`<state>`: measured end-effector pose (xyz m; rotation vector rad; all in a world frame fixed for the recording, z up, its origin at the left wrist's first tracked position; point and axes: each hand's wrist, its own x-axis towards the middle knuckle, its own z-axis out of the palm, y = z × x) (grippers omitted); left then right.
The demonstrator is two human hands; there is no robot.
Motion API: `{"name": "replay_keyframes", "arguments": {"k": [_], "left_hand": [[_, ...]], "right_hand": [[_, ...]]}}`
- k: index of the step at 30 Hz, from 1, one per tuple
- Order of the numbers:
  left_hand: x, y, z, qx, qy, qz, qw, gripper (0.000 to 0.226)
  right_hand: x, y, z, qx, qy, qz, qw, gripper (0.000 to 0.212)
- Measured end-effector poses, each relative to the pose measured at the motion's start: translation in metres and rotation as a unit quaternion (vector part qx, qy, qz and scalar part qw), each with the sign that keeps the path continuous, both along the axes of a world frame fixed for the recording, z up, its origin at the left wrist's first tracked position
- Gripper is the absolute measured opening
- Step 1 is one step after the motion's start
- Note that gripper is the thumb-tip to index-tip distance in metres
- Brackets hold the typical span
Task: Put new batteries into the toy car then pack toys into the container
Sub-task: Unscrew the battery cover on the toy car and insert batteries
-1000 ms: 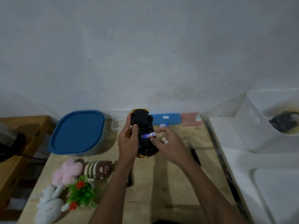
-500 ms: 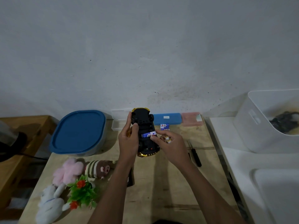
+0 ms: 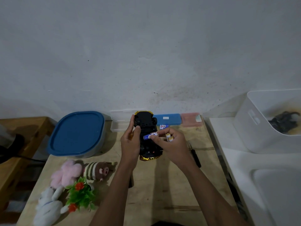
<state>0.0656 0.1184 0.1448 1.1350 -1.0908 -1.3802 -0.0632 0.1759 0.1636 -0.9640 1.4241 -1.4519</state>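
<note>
The toy car (image 3: pixel 147 126) is upside down, black underside up, gold body showing at both ends. My left hand (image 3: pixel 130 144) grips its left side. My right hand (image 3: pixel 171 144) pinches a blue-and-white battery (image 3: pixel 149 136) over the middle of the underside and holds two more batteries (image 3: pixel 169 137) against the palm. Another battery (image 3: pixel 163 126) lies on the table behind the car. The container with a blue lid (image 3: pixel 76 132) stands at the back left. Plush toys lie at the front left: pink (image 3: pixel 66 172), striped brown (image 3: pixel 96 170), white (image 3: pixel 47 207), plus a green plastic plant (image 3: pixel 79 196).
A blue case (image 3: pixel 169 119), a pink case (image 3: pixel 190 119) and a clear box (image 3: pixel 120 123) line the wall. A black screwdriver (image 3: pixel 194 155) lies right of my right hand. A white bin (image 3: pixel 254 124) with a dark object stands on the white counter at right.
My right hand has brought the battery a little left and lower over the car's underside. The left hand keeps its grip on the car.
</note>
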Motion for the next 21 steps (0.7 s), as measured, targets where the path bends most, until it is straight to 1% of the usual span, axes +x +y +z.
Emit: {"name": "replay_keyframes", "arguments": {"k": [2, 4, 7, 10, 12, 14, 16, 18, 21], "left_hand": [[0.000, 0.000, 0.000, -0.001, 0.003, -0.003, 1.000, 0.046], [0.000, 0.001, -0.002, 0.005, 0.013, 0.000, 1.000, 0.045], [-0.001, 0.001, -0.006, 0.023, 0.038, 0.002, 0.999, 0.044], [-0.001, 0.003, -0.007, 0.039, 0.055, 0.000, 0.998, 0.044], [-0.001, 0.004, -0.007, 0.047, 0.056, -0.001, 0.997, 0.044], [-0.001, 0.003, -0.008, 0.055, 0.051, -0.004, 0.997, 0.044], [-0.001, 0.003, -0.010, 0.062, 0.050, -0.011, 0.997, 0.044], [-0.002, 0.003, -0.012, 0.072, 0.051, -0.019, 0.996, 0.046], [-0.003, 0.004, -0.017, 0.103, 0.059, -0.030, 0.993, 0.048]], "right_hand": [[0.002, -0.001, 0.003, 0.026, -0.072, -0.048, 0.996, 0.013], [0.002, -0.003, 0.005, 0.049, -0.170, -0.064, 0.982, 0.013], [-0.003, -0.007, 0.003, 0.049, -0.292, -0.035, 0.955, 0.017], [-0.010, -0.009, 0.000, 0.071, -0.372, 0.001, 0.926, 0.014], [-0.014, -0.008, -0.004, 0.073, -0.418, 0.023, 0.905, 0.018], [-0.018, -0.008, -0.009, 0.079, -0.422, 0.025, 0.903, 0.020], [-0.021, -0.008, -0.009, 0.085, -0.399, 0.024, 0.913, 0.024], [-0.025, -0.008, -0.010, 0.088, -0.387, 0.026, 0.917, 0.022], [-0.032, -0.007, -0.012, 0.083, -0.395, 0.030, 0.914, 0.019]]}}
